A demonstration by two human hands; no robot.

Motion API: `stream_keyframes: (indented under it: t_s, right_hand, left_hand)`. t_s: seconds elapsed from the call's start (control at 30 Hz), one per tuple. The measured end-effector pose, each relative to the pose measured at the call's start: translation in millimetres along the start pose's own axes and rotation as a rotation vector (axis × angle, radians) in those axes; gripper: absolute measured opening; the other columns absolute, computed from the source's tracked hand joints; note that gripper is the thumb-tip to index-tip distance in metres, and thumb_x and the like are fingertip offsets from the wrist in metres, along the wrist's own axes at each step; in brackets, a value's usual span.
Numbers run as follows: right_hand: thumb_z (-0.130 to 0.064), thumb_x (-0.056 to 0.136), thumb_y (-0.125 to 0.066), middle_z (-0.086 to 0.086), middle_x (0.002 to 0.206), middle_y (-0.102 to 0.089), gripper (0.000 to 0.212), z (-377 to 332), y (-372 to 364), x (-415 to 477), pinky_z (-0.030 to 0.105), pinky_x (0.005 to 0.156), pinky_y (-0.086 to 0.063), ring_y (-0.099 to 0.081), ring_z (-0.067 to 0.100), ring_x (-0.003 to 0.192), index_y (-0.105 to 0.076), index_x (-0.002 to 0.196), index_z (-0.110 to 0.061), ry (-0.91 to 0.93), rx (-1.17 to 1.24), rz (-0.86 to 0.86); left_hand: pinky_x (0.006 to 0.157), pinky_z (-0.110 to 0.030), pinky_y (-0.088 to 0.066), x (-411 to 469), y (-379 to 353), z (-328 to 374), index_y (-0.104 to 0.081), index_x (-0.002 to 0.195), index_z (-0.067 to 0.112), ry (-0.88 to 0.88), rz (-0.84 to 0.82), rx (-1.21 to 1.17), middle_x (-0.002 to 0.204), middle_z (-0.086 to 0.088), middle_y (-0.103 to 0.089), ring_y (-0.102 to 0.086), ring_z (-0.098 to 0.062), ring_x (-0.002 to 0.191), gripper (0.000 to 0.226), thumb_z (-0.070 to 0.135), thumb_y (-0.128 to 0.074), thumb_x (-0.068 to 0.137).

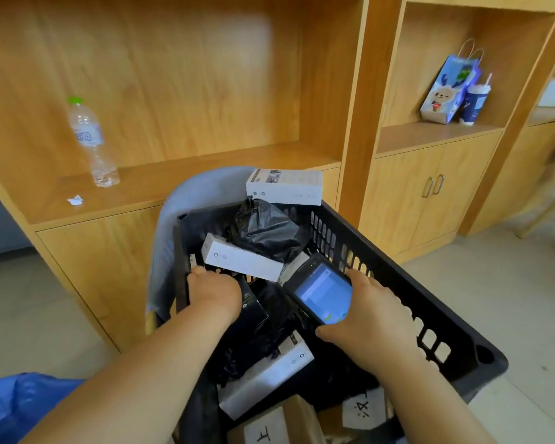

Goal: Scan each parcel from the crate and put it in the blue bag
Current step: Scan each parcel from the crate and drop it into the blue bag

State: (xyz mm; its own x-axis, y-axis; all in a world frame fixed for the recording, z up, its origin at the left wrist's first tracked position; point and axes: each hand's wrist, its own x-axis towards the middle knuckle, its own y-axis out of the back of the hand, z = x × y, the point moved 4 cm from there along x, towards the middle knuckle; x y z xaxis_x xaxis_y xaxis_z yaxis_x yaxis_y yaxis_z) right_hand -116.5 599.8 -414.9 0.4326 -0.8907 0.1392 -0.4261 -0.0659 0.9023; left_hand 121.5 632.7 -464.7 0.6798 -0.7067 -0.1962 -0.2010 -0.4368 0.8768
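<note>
A black plastic crate [398,277] sits on a grey chair and holds several parcels: white boxes, black plastic bags and brown cartons. My left hand [213,291] reaches down into the crate's left side, fingers curled around a parcel below a white box [241,259]; the gripped item is mostly hidden, next to a black box [253,304]. My right hand [370,310] holds a handheld scanner [321,290] over the crate, its lit screen facing up. A corner of the blue bag [16,408] shows at the bottom left.
Wooden shelving and cabinets stand behind the crate. A clear water bottle [90,142] and a paper scrap [75,200] are on the left shelf. A blue gift bag [447,88] and a cup [474,102] sit on the right shelf. Another white box [284,187] rests at the crate's far end.
</note>
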Motion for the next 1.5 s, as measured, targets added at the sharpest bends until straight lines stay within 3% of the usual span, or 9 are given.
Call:
stream_keyframes:
  t_s: [0.17, 0.43, 0.53, 0.67, 1.03, 1.1, 1.3, 1.4, 1.5]
  right_hand:
    - [-0.050, 0.058, -0.076, -0.005, 0.110, -0.054, 0.080, -3, -4, 2, 0.030, 0.069, -0.044, -0.051, 0.017, 0.098, -0.040, 0.125, -0.023, -0.002, 0.049, -0.001]
    - [-0.049, 0.058, -0.077, -0.005, 0.107, -0.053, 0.083, -3, -5, 1, 0.029, 0.069, -0.045, -0.050, 0.016, 0.095, -0.039, 0.127, -0.022, -0.007, 0.065, -0.008]
    - [-0.049, 0.058, -0.076, -0.004, 0.107, -0.054, 0.084, -3, -5, 1, 0.032, 0.071, -0.049, -0.052, 0.017, 0.094, -0.038, 0.128, -0.022, -0.008, 0.063, -0.013]
    - [-0.050, 0.058, -0.075, -0.006, 0.104, -0.054, 0.080, -4, 0, -2, 0.029, 0.067, -0.044, -0.051, 0.016, 0.091, -0.040, 0.125, -0.023, -0.003, 0.046, -0.002]
    - [-0.051, 0.055, -0.078, -0.008, 0.098, -0.050, 0.081, 0, 56, -52, 0.033, 0.067, -0.047, -0.051, 0.016, 0.089, -0.040, 0.121, -0.022, -0.042, 0.157, 0.089]
    - [-0.049, 0.054, -0.079, -0.009, 0.094, -0.049, 0.081, 0, 66, -68, 0.032, 0.064, -0.045, -0.051, 0.016, 0.085, -0.041, 0.120, -0.022, -0.042, 0.180, 0.111]
    - [-0.045, 0.052, -0.082, -0.011, 0.088, -0.047, 0.075, -3, 80, -117, 0.031, 0.060, -0.043, -0.049, 0.014, 0.081, -0.044, 0.114, -0.025, -0.016, 0.237, 0.156]
    - [-0.045, 0.052, -0.081, -0.011, 0.091, -0.051, 0.074, -7, 80, -135, 0.034, 0.064, -0.048, -0.052, 0.016, 0.083, -0.044, 0.113, -0.028, -0.011, 0.238, 0.132]
    - [-0.043, 0.052, -0.082, -0.012, 0.088, -0.049, 0.072, -11, 81, -148, 0.035, 0.064, -0.050, -0.053, 0.015, 0.080, -0.045, 0.111, -0.024, -0.009, 0.246, 0.124]
  left_hand:
    - [0.087, -0.032, -0.041, 2, 10, -11, -0.053, 0.122, 0.006, 0.041, 0.162, -0.265, 0.123, -0.014, -0.056, -0.046, -0.031, 0.114, 0.033, 0.006, -0.049, 0.090]
    - [0.090, -0.038, -0.046, 0, 7, -11, -0.039, 0.132, -0.001, 0.165, 0.129, -0.608, 0.134, -0.021, -0.030, -0.046, -0.037, 0.113, 0.044, 0.003, -0.054, 0.091]
    - [0.086, -0.037, -0.050, 0, 4, -12, -0.036, 0.134, -0.005, 0.203, 0.023, -0.774, 0.128, -0.021, -0.044, -0.055, -0.036, 0.110, 0.051, 0.009, -0.057, 0.089]
    - [0.060, -0.031, -0.051, -12, 13, -17, -0.054, 0.085, 0.007, 0.096, -0.001, -0.880, 0.081, -0.009, -0.055, -0.061, -0.027, 0.072, 0.002, 0.008, -0.053, 0.086]
    - [0.061, -0.042, -0.059, -96, 28, -89, -0.054, 0.074, 0.006, 0.120, 0.006, -1.795, 0.082, -0.013, -0.060, -0.061, -0.027, 0.075, 0.010, 0.001, -0.062, 0.078]
    - [0.068, -0.042, -0.058, -117, 26, -100, -0.053, 0.084, 0.012, 0.040, 0.125, -1.738, 0.088, -0.009, -0.064, -0.065, -0.026, 0.078, 0.016, 0.007, -0.067, 0.079]
    - [0.052, -0.036, -0.045, -182, 8, -124, -0.042, 0.086, 0.026, -0.177, 0.478, -1.264, 0.080, 0.001, -0.060, -0.059, -0.020, 0.062, 0.025, 0.015, -0.064, 0.083]
    - [0.057, -0.027, -0.040, -202, -6, -121, -0.041, 0.091, 0.026, -0.299, 0.501, -0.845, 0.087, 0.006, -0.050, -0.050, -0.011, 0.070, 0.026, 0.017, -0.064, 0.080]
    - [0.054, -0.019, -0.027, -208, -22, -109, -0.039, 0.090, 0.024, -0.374, 0.376, -0.788, 0.090, 0.013, -0.041, -0.041, -0.003, 0.073, 0.030, 0.019, -0.066, 0.078]
